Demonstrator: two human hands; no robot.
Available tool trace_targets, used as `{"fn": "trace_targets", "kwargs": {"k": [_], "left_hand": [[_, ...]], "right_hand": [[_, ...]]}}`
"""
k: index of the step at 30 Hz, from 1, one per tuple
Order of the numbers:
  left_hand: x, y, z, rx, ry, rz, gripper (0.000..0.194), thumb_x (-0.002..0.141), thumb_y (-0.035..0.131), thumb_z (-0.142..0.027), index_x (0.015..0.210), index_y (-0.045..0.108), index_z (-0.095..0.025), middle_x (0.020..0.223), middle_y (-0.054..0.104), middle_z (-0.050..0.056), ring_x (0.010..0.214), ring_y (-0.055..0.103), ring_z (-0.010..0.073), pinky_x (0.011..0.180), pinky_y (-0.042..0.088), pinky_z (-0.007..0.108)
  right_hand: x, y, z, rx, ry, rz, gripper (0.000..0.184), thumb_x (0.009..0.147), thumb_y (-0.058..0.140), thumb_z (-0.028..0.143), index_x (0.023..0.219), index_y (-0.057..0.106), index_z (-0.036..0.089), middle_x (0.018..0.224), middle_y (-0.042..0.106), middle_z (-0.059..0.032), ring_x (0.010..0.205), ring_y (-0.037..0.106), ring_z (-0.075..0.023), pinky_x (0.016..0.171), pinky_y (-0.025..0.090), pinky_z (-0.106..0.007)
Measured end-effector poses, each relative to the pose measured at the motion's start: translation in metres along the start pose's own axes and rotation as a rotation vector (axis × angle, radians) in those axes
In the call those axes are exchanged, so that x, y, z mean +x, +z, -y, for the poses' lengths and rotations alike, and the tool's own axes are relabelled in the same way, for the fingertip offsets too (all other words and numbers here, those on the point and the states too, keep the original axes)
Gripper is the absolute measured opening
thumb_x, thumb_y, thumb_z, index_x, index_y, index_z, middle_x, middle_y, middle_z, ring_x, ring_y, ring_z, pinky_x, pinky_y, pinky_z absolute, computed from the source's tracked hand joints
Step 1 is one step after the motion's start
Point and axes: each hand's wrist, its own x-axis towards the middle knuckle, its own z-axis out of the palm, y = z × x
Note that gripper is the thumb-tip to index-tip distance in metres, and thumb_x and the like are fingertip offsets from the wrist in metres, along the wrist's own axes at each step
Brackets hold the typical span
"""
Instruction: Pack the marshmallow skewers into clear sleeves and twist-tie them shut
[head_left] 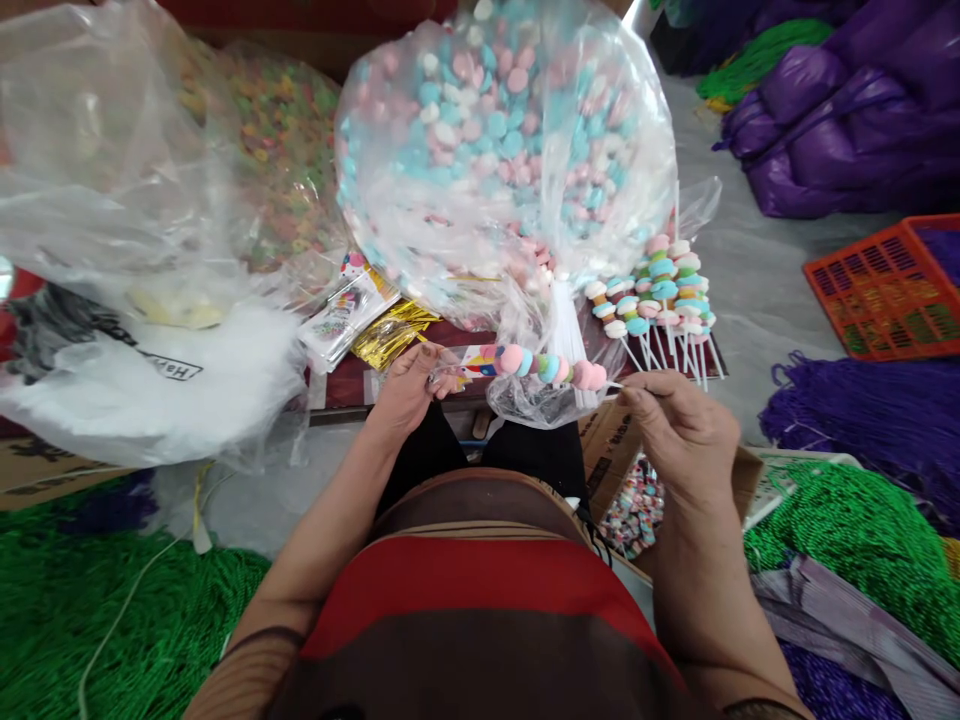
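Note:
My right hand (pixel 679 425) pinches the white stick of a candy skewer (pixel 551 368), which lies level in front of me. Pink, blue and green soft candies are threaded along it. The skewer's far end is inside a clear printed wrapper (pixel 476 362). That wrapper's end is pinched in my left hand (pixel 416 385). Just beyond my left hand lie a stack of printed wrappers (pixel 349 315) and a bundle of gold twist ties (pixel 390 335). Several finished-looking candy skewers (pixel 664 290) rest in a pile past my right hand, sticks toward me. White sticks (pixel 566 330) lie in a plastic bag.
A big clear bag of pink, blue and white candies (pixel 487 130) fills the table's back. Left of it are a bag of ring-shaped candies (pixel 281 150) and a white plastic bag (pixel 150 380). An open carton (pixel 611 440) stands below; an orange crate (pixel 892 290) sits right.

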Motion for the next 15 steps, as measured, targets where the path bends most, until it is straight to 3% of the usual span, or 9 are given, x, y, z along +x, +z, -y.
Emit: {"fn": "trace_targets", "kwargs": {"k": [5,10,15], "left_hand": [[0.0008,-0.0027,0.0041,0.015,0.003,0.012,0.052,0.064,0.088,-0.065,0.075,0.066,-0.018,0.065,0.064,-0.006,0.041,0.042,0.0013,0.048,0.047,0.021],[0.0006,-0.0001,0.0044,0.052,0.012,0.02,0.054,0.065,0.086,-0.068,0.076,0.067,-0.018,0.063,0.065,-0.006,0.04,0.042,0.0016,0.047,0.047,0.021],[0.0006,0.0026,0.0039,0.04,0.025,0.009,0.054,0.066,0.086,-0.066,0.072,0.065,-0.017,0.063,0.064,-0.006,0.04,0.043,0.0015,0.045,0.042,0.02]], "right_hand": [[-0.0011,-0.0008,-0.002,-0.013,-0.041,-0.019,0.009,0.097,0.067,0.03,0.093,0.074,0.024,0.085,0.078,-0.0024,0.078,0.073,-0.0176,0.074,0.056,-0.031],[-0.0004,-0.0007,-0.0024,-0.043,-0.082,-0.009,0.007,0.096,0.066,0.023,0.093,0.072,0.024,0.083,0.076,-0.0016,0.077,0.071,-0.0172,0.075,0.056,-0.031],[-0.0026,-0.0002,-0.0037,-0.007,0.017,-0.005,0.004,0.093,0.069,0.022,0.094,0.072,0.024,0.086,0.076,-0.0014,0.078,0.071,-0.0167,0.074,0.055,-0.029]]}}
